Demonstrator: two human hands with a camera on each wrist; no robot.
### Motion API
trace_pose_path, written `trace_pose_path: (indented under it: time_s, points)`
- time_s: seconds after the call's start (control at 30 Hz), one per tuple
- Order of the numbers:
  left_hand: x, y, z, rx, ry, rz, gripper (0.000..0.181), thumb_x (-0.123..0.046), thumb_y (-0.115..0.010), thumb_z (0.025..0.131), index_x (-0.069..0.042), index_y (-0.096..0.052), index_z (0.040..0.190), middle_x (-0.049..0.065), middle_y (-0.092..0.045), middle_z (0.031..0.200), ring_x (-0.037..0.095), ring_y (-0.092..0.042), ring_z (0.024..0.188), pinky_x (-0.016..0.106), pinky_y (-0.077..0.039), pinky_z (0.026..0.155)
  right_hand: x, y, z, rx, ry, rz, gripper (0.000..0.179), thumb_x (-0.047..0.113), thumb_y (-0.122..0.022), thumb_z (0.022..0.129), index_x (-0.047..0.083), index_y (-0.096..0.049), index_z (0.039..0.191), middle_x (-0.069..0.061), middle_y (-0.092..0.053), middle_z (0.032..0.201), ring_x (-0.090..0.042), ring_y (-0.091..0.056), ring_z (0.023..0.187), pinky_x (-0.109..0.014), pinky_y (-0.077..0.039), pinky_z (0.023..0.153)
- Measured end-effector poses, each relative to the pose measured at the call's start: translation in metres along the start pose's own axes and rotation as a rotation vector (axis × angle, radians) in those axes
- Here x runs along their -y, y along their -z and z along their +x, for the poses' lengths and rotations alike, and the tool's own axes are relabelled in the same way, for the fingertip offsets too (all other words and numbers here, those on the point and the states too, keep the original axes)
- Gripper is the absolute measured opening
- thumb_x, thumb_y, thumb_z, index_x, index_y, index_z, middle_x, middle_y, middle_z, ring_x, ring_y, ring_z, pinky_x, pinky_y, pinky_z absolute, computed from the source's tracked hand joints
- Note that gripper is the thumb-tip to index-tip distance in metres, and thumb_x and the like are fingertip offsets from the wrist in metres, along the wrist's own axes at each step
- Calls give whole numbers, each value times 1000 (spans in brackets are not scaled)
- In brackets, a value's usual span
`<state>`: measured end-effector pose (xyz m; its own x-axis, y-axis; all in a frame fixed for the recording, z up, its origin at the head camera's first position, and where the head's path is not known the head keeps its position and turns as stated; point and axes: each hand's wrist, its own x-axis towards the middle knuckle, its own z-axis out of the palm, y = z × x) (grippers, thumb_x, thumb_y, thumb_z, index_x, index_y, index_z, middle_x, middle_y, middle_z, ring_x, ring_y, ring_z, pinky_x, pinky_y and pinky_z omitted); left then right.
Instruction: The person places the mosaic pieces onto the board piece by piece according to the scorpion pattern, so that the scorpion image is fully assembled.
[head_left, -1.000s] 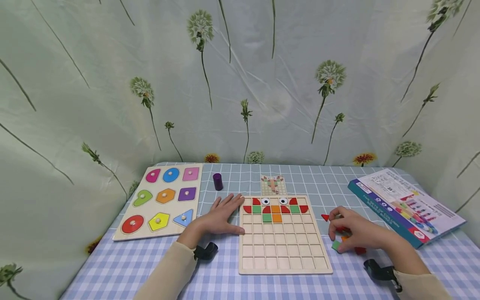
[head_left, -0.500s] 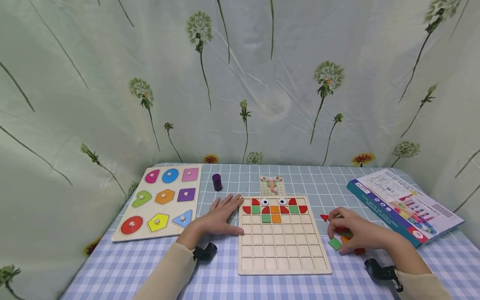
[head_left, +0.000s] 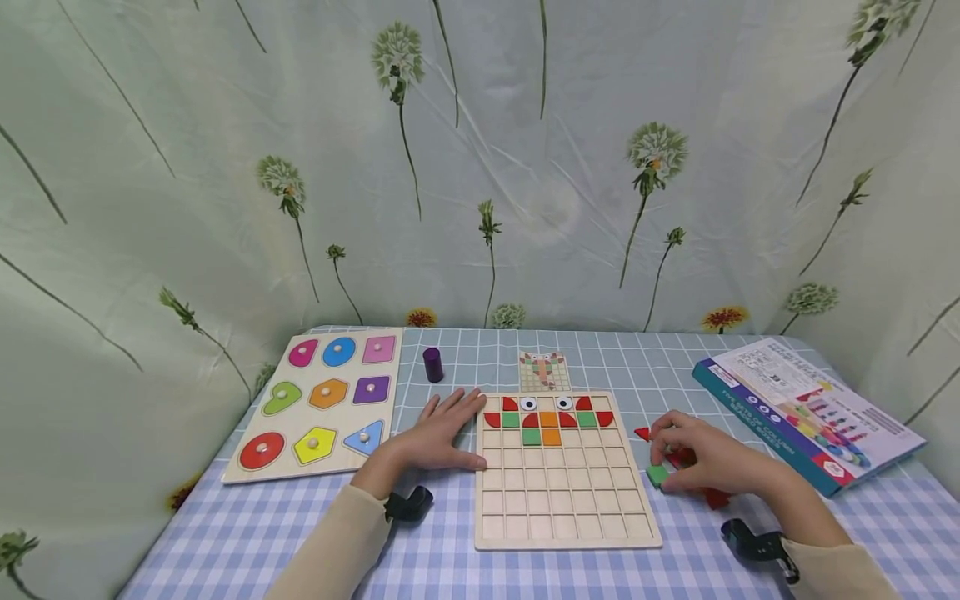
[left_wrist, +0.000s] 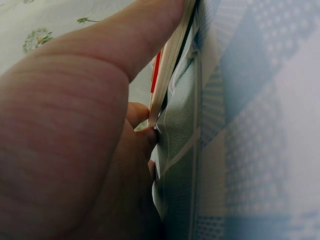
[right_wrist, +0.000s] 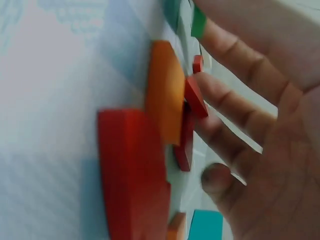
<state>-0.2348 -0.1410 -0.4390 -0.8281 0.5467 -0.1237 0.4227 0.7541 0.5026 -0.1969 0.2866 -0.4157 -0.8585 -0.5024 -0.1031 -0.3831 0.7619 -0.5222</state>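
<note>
My left hand [head_left: 441,435] lies with fingers spread at the left edge of a wooden grid board [head_left: 555,527], its thumb at the rim; in the left wrist view the fingers meet the board's edge [left_wrist: 167,65]. Red, green and orange pieces and two eye tiles fill parts of the board's top rows. Right of the board, my right hand [head_left: 708,457] pinches a green square tile [head_left: 657,476] between thumb and forefinger, low over the cloth. Under the palm lie loose pieces, among them an orange tile [right_wrist: 165,92] and a red piece [right_wrist: 131,170].
A small pattern card [head_left: 545,372] lies behind the board. At left is a knobbed shape puzzle [head_left: 315,421], with a purple cylinder [head_left: 432,365] beside it. A flat teal-edged box [head_left: 810,417] lies at the right. A red triangle [head_left: 642,433] sits near the board's right edge.
The right hand has drawn the green tile out from the loose pieces and moved it left, closer to the board, and slightly away from me. The left hand stays in place.
</note>
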Motion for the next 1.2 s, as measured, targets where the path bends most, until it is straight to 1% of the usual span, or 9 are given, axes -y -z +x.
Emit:
trace_pose_path:
  time_s: [0.13, 0.3, 0.43, 0.53, 0.67, 0.83, 0.97, 1.1, 1.2]
  points:
    - [0, 0, 1, 0, -2, -4, 101, -55, -74, 83, -19, -22, 161, 1, -16, 170, 29, -3, 158, 59, 3, 125, 5, -3, 5, -72, -2, -27, 22, 37, -85, 77, 33, -65, 86, 1, -59, 118, -17, -54, 102, -20, -52, 81]
    - [0, 0, 1, 2, -7, 0, 101, -55, -74, 83, -19, -22, 161, 1, -15, 170, 29, -3, 158, 60, 3, 125, 16, -6, 12, -145, -24, -5, 25, 30, -84, 80, 26, -64, 96, 7, -62, 106, -10, -53, 90, -19, -49, 73]
    - [0, 0, 1, 2, -6, -3, 101, -56, -74, 83, -19, -22, 161, 1, -15, 170, 30, -4, 158, 60, 2, 125, 26, -10, 17, -155, -29, 35, 26, 28, -82, 82, 22, -66, 102, 9, -62, 91, -6, -52, 83, -20, -46, 70]
    - [-1, -1, 2, 4, -8, -8, 101, -56, -74, 83, -19, -22, 161, 1, -16, 170, 30, -4, 158, 60, 2, 125, 34, -14, 22, -174, -48, 30, 27, 28, -83, 81, 23, -67, 102, 10, -60, 84, -7, -51, 78, -20, -43, 66]
    - [-2, -2, 3, 4, -13, -9, 101, -56, -74, 83, -19, -22, 161, 1, -15, 170, 30, -4, 158, 60, 2, 125, 42, -19, 31, -192, -61, 21, 26, 27, -83, 82, 22, -68, 102, 10, -61, 83, -8, -49, 74, -21, -41, 62]
    - [-1, -3, 4, 8, -7, -9, 101, -57, -74, 82, -20, -22, 161, 1, -15, 170, 30, -3, 158, 60, 3, 125, 53, -24, 44, -169, -62, 47, 23, 22, -82, 83, 19, -68, 101, 8, -61, 84, -10, -49, 71, -21, -42, 60]
    - [0, -3, 3, 9, 3, -8, 101, -57, -74, 83, -19, -22, 161, 1, -15, 170, 30, -3, 158, 60, 3, 125, 62, -26, 52, -164, -84, 55, 21, 18, -81, 83, 16, -67, 99, 5, -59, 83, -12, -50, 71, -23, -42, 60]
    - [1, -2, 2, 6, 10, -8, 101, -55, -74, 83, -19, -22, 161, 1, -15, 170, 29, -4, 158, 59, 3, 125, 70, -27, 58, -174, -130, 55, 20, 14, -79, 84, 14, -66, 99, 2, -56, 80, -13, -50, 72, -24, -42, 61]
    - [2, -2, 2, 3, 5, -10, 101, -56, -74, 83, -19, -22, 161, 0, -15, 170, 29, -3, 158, 60, 3, 125, 74, -29, 61, -192, -188, 44, 19, 13, -77, 84, 13, -67, 100, 1, -54, 77, -14, -50, 72, -26, -40, 60]
